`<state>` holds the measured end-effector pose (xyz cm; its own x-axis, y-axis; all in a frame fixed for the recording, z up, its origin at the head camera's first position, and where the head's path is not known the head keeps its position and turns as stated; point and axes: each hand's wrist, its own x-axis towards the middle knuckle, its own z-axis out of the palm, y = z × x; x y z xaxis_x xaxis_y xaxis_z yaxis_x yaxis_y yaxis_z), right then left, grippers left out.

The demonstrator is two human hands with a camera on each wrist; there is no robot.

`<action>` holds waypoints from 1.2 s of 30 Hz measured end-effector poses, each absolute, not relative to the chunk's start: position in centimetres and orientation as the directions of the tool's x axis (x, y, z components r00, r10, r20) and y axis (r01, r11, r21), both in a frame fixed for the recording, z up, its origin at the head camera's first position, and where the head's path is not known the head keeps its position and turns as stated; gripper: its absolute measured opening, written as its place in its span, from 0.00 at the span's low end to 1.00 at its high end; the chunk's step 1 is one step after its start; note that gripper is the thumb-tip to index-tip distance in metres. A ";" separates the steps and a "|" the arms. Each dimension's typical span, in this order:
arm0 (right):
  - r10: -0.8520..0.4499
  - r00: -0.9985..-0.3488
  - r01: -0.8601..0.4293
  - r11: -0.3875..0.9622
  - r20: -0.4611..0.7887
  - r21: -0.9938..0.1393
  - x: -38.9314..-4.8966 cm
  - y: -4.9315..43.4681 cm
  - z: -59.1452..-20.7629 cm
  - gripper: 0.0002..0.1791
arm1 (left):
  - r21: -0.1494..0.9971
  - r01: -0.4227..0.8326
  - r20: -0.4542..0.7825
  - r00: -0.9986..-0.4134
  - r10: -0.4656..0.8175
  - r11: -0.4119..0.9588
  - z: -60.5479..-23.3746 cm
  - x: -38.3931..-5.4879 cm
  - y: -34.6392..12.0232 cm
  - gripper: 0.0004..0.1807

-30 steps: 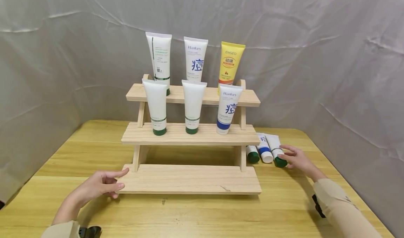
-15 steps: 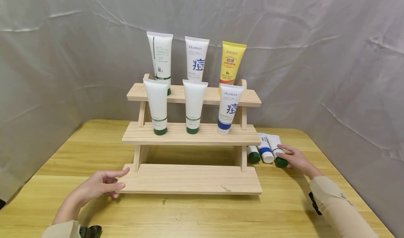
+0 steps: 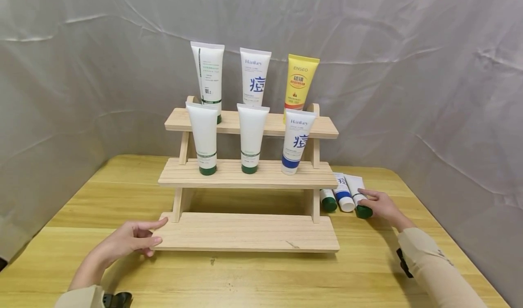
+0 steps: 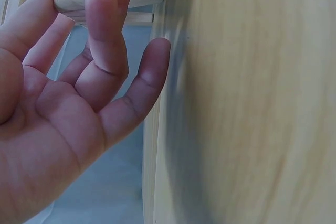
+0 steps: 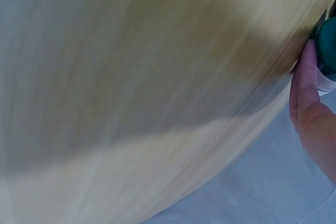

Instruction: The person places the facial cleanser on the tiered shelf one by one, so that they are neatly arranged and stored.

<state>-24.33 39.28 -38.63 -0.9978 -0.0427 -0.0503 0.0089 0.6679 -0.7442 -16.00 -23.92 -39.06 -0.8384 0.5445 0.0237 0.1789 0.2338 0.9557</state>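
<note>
Left sleeve (image 3: 79, 297): beige fabric, cuff ending behind the left hand (image 3: 128, 239). Left wrist fitting (image 3: 122, 300): black, rounded at its end, located just right of the left sleeve. Right sleeve (image 3: 433, 262): beige, lightly creased, located well to the right of the left sleeve. Small dark marks (image 3: 443, 255) show on the fabric, too small to read. Right wrist fitting (image 3: 404, 262): black, narrow, set on the edge facing the left sleeve.

A right hand (image 5: 315, 116) touches a green-capped tube (image 5: 327, 51) at the upper right edge; wood-grain tabletop (image 5: 131, 93) fills the left, pale cloth (image 5: 257, 182) the lower right.
</note>
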 end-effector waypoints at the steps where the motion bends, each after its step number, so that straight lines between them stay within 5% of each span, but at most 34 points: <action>1: -0.038 -0.998 0.016 0.665 -0.055 -0.747 -24.3 39.2 -38.6 0.30 | 0.956 0.176 0.021 -0.839 0.544 0.235 -39.0 -16.0 -23.9 0.23; 20: -0.053 -0.998 -0.009 0.589 -0.027 -0.808 -23.8 39.1 -38.3 0.28 | 0.949 0.171 0.005 -0.848 0.530 0.264 -38.9 -16.0 -23.8 0.28; 36: 0.142 -0.974 -0.091 0.470 0.177 -0.878 -23.1 38.8 -37.8 0.36 | 0.949 0.176 0.007 -0.841 0.540 0.263 -38.9 -16.0 -23.8 0.28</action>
<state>-23.09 38.82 -37.77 -0.9738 0.1424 0.1774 -0.0912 0.4700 -0.8780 -15.98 -23.77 -38.94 -0.8413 0.5405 0.0068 0.1764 0.2626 0.9487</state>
